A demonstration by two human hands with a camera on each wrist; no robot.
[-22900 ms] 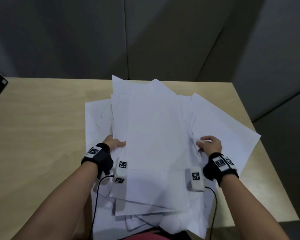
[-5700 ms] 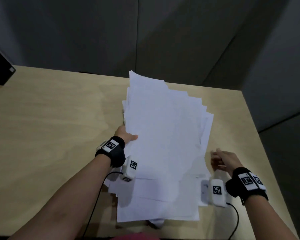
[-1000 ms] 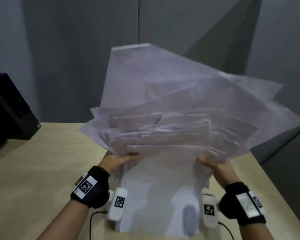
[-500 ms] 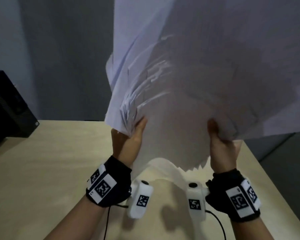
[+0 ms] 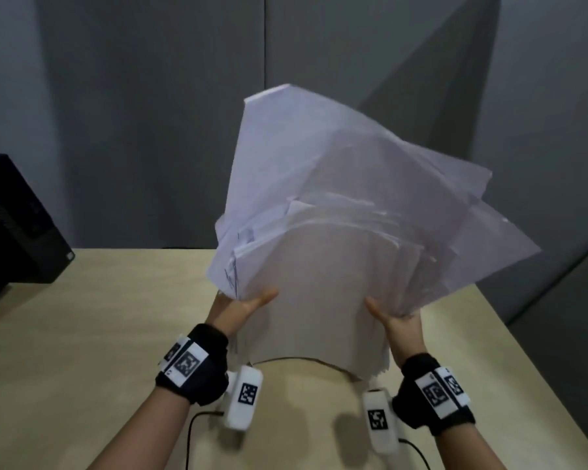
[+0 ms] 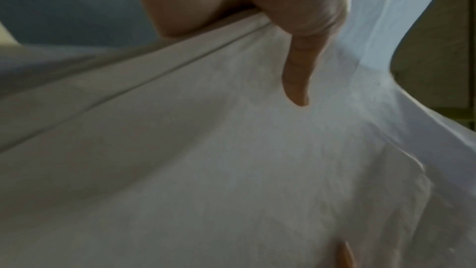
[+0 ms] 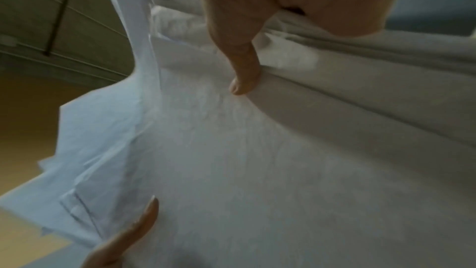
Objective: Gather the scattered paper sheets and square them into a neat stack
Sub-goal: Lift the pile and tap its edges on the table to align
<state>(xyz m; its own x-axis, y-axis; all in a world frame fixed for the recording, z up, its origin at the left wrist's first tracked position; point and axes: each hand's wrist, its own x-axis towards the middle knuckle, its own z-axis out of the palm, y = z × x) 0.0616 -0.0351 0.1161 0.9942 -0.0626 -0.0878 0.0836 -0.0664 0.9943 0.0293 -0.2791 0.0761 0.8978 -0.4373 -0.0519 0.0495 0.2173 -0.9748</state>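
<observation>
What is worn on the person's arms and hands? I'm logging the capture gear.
Both forearms are bare, with no sleeves. The left hand and right hand are bare too. Each wrist carries a black band with white square-coded tags, plus a white camera pod bearing a similar tag; thin black cables trail from the pods.

The head view looks forward and down from above the counter (image 5: 82, 334), taking in both wrists and the paper sheets (image 5: 336, 232) beyond the fingers. Each wrist view sits very close behind its own fingers (image 6: 296, 80), (image 7: 244, 72), facing along them. All three views share the sheets' near face, just ahead of the fingers.
</observation>
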